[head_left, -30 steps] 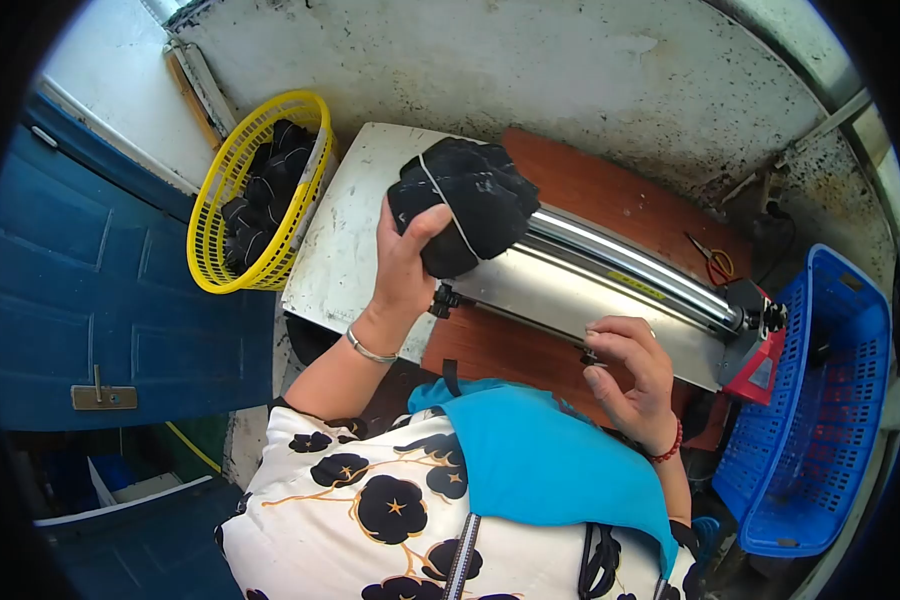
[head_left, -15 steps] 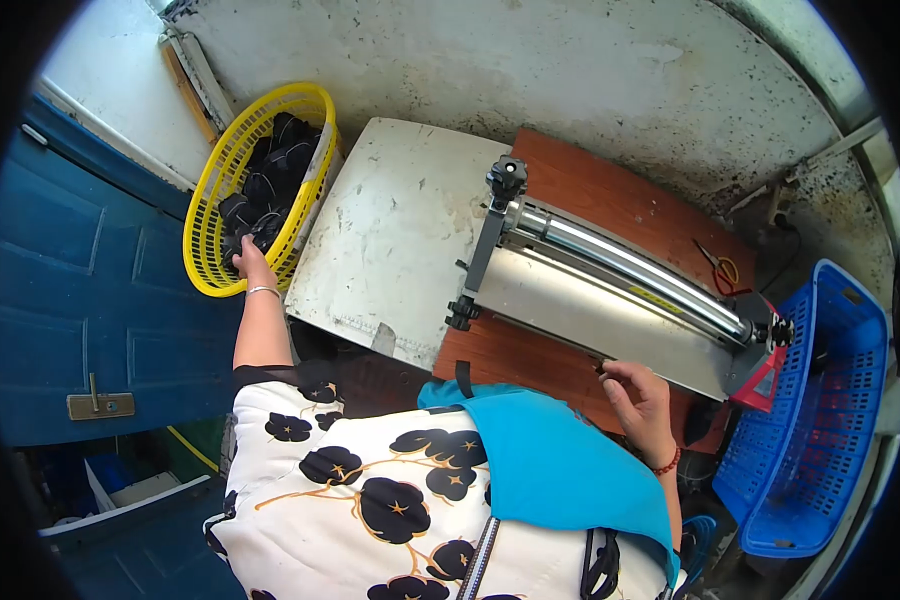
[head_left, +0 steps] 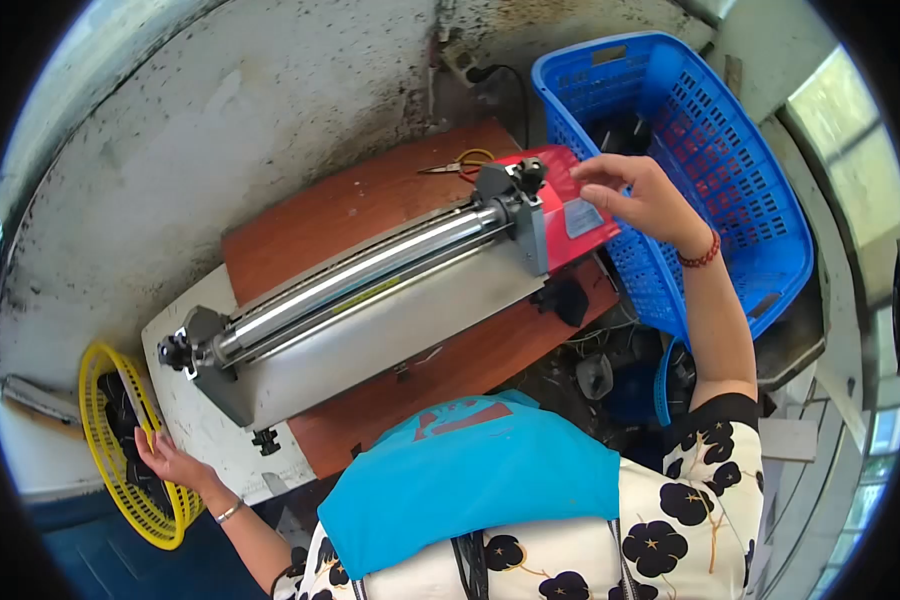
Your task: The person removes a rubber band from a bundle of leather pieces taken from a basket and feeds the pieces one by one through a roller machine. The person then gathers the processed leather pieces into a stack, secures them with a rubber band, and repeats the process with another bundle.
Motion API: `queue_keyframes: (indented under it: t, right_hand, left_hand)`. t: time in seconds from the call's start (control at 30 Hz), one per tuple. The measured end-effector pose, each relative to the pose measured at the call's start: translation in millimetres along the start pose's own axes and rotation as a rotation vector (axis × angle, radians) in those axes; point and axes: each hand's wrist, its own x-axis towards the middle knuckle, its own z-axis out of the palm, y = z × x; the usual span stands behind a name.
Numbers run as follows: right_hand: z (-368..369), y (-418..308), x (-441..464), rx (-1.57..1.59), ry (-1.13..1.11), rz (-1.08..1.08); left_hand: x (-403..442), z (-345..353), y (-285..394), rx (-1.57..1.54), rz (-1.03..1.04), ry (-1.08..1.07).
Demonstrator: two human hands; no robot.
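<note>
scissors (head_left: pixel 458 166) | black cable (head_left: pixel 524 92) by stained wall (head_left: pixel 220 130) | blue door (head_left: pixel 100 548)

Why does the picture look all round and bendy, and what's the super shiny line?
Head view: looks like a very wide lens, with black corners and a bowed-looking blue basket; a white streak of glare runs along the metal roller; the window is washed out; the black things are too dark for detail.

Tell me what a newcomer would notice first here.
Probably the shiny metal roller slanting across the worktop, above the bright turquoise apron. Next, perhaps, the big blue basket beyond the roller's right end, near the raised right hand, and the yellow basket at far left, by the left hand.
</note>
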Motion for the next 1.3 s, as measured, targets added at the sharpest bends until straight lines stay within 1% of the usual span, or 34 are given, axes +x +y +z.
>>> queue_keyframes:
  t: [0.03, 0.07, 0.1, 0.13, 0.17, 0.2, 0.23, 0.27, 0.3, 0.33, 0.37, 0.43, 0.47, 0.5, 0.57, 0.6, 0.63, 0.67, 0.7, 0.73, 0.77, 0.8, 0.83, 0.87, 0.93, 0.97, 1.03, 1.07, 1.1, 1.17, 1.23, 1.3]
  right_hand:
    - [-27.9, 41.2, 2.7, 0.053, 0.127, -0.032]
    - [-57.8, 72.6, 3.5, 0.079, 0.235, 0.024]
    - [-82.2, 101.3, 2.5, 0.056, 0.361, 0.164]
    - [-100.4, 146.3, 1.1, 0.136, 0.494, 0.329]
    - [-111.7, 186.1, -1.6, 0.165, 0.537, 0.460]
    - [-119.0, 223.1, -4.6, 0.194, 0.573, 0.592]
    - [-120.1, 259.8, -7.4, 0.199, 0.563, 0.693]
    - [-117.4, 290.7, -7.9, 0.179, 0.534, 0.790]
    - [-112.1, 323.3, -6.8, 0.182, 0.511, 0.845]
    - [-103.5, 345.1, -4.9, 0.186, 0.501, 0.869]
    - [-98.9, 361.9, 0.8, 0.221, 0.408, 0.932]
    - [-80.0, 389.1, 19.5, 0.351, 0.449, 0.916]
    - [-69.0, 408.4, 31.2, 0.413, 0.520, 0.921]
    - [-60.4, 427.7, 43.5, 0.482, 0.554, 0.931]
    - [-44.5, 450.5, 62.9, 0.545, 0.638, 0.970]
    - [-38.8, 461.2, 70.4, 0.549, 0.633, 0.970]
    - [-34.3, 471.1, 79.4, 0.634, 0.706, 0.990]
    - [-29.9, 483.2, 90.5, 0.721, 0.776, 1.005]
    - [-20.9, 503.0, 102.3, 0.729, 0.766, 0.997]
    - [-9.7, 526.5, 114.5, 0.709, 0.902, 1.022]
    - [-5.7, 527.6, 123.0, 0.685, 1.038, 1.047]
    - [-2.3, 528.8, 128.1, 0.584, 1.148, 1.145]
    - [-3.0, 530.7, 130.7, 0.587, 1.138, 1.144]
    - [-3.5, 543.4, 129.3, 0.682, 1.090, 1.058]
    - [-14.9, 512.7, 115.1, 0.828, 0.998, 0.912]
    - [-17.8, 503.3, 108.9, 0.822, 0.995, 0.919]
    - [-22.7, 494.6, 100.0, 0.815, 0.876, 0.912]
    - [-14.1, 509.3, 104.2, 0.673, 0.978, 0.946]
    - [-14.6, 505.9, 101.2, 0.673, 0.976, 0.944]
    - [-19.3, 498.6, 94.0, 0.559, 1.039, 0.982]
    - [-31.0, 489.3, 79.9, 0.553, 1.012, 0.965]
    - [-58.9, 440.6, 62.1, 0.802, 0.746, 0.925]
  left_hand:
    - [-6.1, 14.5, 9.3, -0.030, 0.062, -0.068]
    - [-18.2, 38.1, 30.9, -0.025, 0.078, -0.125]
    - [-34.5, 56.9, 50.9, -0.005, 0.097, -0.164]
    - [-46.7, 75.0, 60.6, 0.008, 0.170, -0.223]
    - [-58.2, 89.9, 70.3, 0.026, 0.244, -0.274]
    - [-73.0, 107.4, 85.8, 0.080, 0.336, -0.274]
    - [-85.6, 119.0, 98.1, 0.079, 0.344, -0.279]
    - [-96.7, 130.9, 109.1, 0.126, 0.420, -0.304]
    - [-107.0, 141.0, 120.4, 0.174, 0.494, -0.327]
    - [-114.8, 145.3, 134.5, 0.360, 0.644, -0.298]
    - [-119.9, 147.5, 140.7, 0.361, 0.645, -0.298]
    - [-131.0, 146.0, 147.8, 0.305, 0.525, -0.389]
    - [-138.4, 146.9, 149.3, 0.241, 0.433, -0.399]
    - [-145.8, 147.4, 153.0, 0.248, 0.434, -0.396]
    - [-161.2, 149.5, 163.6, 0.442, 0.518, -0.425]
    - [-168.4, 151.3, 167.5, 0.442, 0.514, -0.432]
    - [-175.2, 152.2, 172.3, 0.448, 0.515, -0.427]
    - [-181.4, 153.8, 179.5, 0.462, 0.465, -0.448]
    - [-184.8, 154.2, 184.1, 0.477, 0.416, -0.466]
    - [-185.1, 152.4, 180.3, 0.442, 0.416, -0.480]
    - [-186.4, 152.1, 181.8, 0.450, 0.417, -0.471]
    - [-187.7, 151.8, 183.2, 0.473, 0.420, -0.479]
    - [-188.9, 151.7, 184.2, 0.495, 0.421, -0.487]
    - [-189.9, 153.1, 185.4, 0.503, 0.417, -0.483]
    - [-191.7, 161.6, 187.1, 0.437, 0.384, -0.499]
    - [-192.5, 166.3, 186.8, 0.440, 0.376, -0.503]
    - [-192.5, 180.6, 184.6, 0.349, 0.388, -0.525]
    - [-191.3, 189.3, 184.9, 0.329, 0.390, -0.540]
    - [-191.0, 196.1, 186.4, 0.329, 0.389, -0.538]
    - [-190.4, 211.4, 192.5, 0.305, 0.467, -0.591]
    - [-191.6, 224.0, 200.1, 0.285, 0.508, -0.606]
    - [-193.0, 233.7, 202.5, 0.133, 0.478, -0.727]
